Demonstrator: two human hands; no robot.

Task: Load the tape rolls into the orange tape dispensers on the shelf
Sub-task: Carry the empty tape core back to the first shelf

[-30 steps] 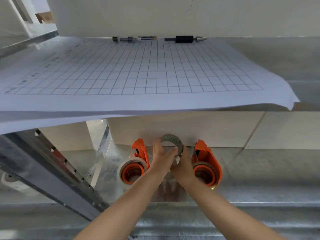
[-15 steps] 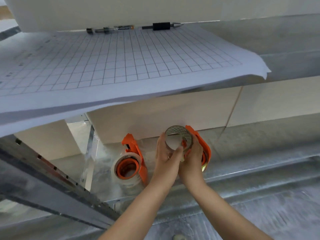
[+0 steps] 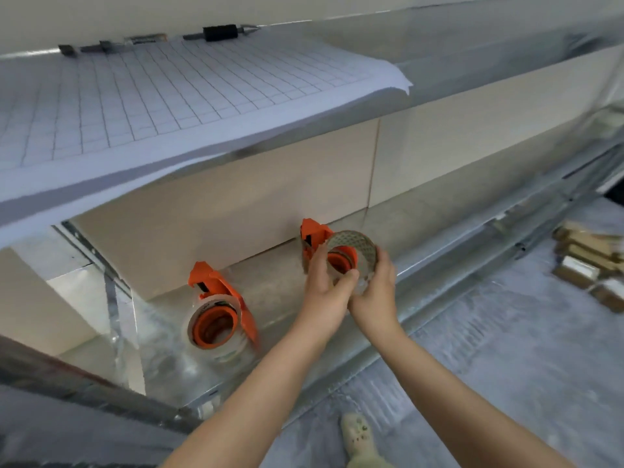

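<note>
Two hands are closed around one tape roll (image 3: 353,255), which is held upright just in front of the right-hand orange dispenser (image 3: 312,239). The roll's left rim is gripped by the left hand (image 3: 326,287), thumb across the lower edge, and its right rim is clasped by the right hand (image 3: 376,295). The dispenser's orange hub is seen through the roll's open centre; whether the roll is already seated on that hub cannot be told. To the left of this dispenser, well apart, a second orange dispenser (image 3: 216,288) is stood on the same metal shelf (image 3: 287,292), and a clear roll (image 3: 216,324) is already fitted around its hub. Behind the right-hand dispenser a pale panel (image 3: 236,231) is set as the back wall. Above it, an upper shelf is covered by a gridded sheet of paper (image 3: 152,96), and pens (image 3: 219,32) are laid along its far edge. Below and to the right of the dispenser, a grey floor (image 3: 489,349) is seen, with stacked cardboard (image 3: 591,265) at the far right and a pale shoe (image 3: 358,437) near the bottom edge. Compared with half a second earlier, the roll has been carried from the dispenser's left side to directly in front of its hub, and the view has been swung rightward, so that the floor and cardboard are now shown.
</note>
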